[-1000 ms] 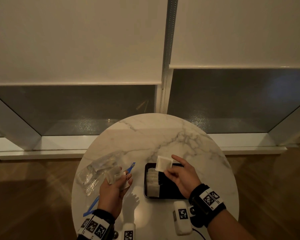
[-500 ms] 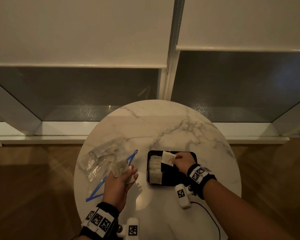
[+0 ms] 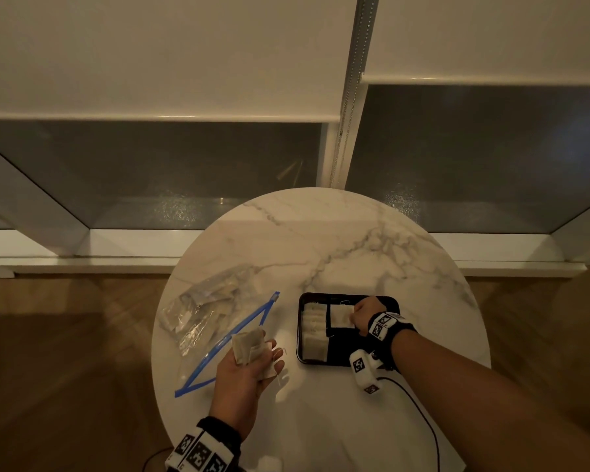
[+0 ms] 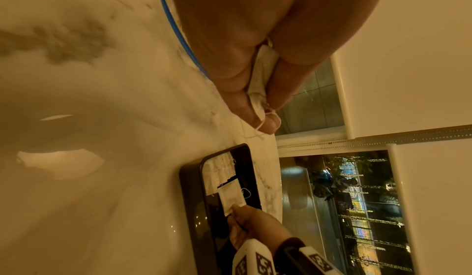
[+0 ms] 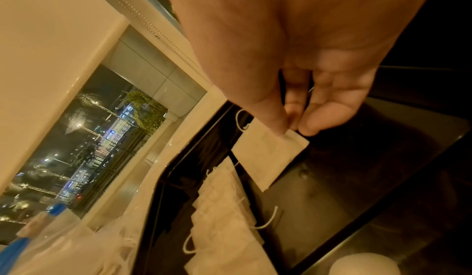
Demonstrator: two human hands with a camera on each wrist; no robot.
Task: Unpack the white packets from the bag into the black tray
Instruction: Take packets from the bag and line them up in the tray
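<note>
Right wrist: white packet [image 5: 268, 154] square, flat, thin string loop attached.

No words, brand names or numbers can be read anywhere in these views. The only printed marks are the black-and-white square coded patterns on the white wristband tags [image 3: 382, 323] of both wrists and on the small white block [image 3: 362, 367] by the right wrist, and these carry no letters. Through the dark window glass [image 5: 84, 158] in the right wrist view, lit building fronts show pale marks that may be lettering, but they are too blurred and tilted to make out.
</note>
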